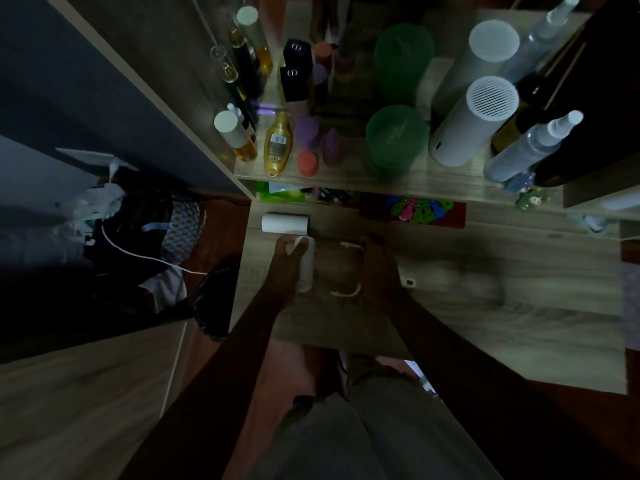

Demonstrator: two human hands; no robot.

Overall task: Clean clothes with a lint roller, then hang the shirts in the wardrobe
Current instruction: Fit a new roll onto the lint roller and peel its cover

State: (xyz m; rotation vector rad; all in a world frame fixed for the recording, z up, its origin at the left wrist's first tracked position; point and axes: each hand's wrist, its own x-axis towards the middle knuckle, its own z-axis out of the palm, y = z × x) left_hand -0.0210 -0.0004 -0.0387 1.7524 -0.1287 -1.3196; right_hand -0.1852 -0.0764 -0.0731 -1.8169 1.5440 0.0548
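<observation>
Though dim, lint roller [307, 271] within grip of left hand [288, 259], roll beyond knuckles; right hand [378, 263] unreadable.

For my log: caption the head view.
Left hand grips lint roller at a desk under a shelf of bottles.

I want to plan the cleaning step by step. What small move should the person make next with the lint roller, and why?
Probably lift the lint roller off the desk: the left hand grips its white handle, and the roll is over bare wood, not on clothes.
</observation>
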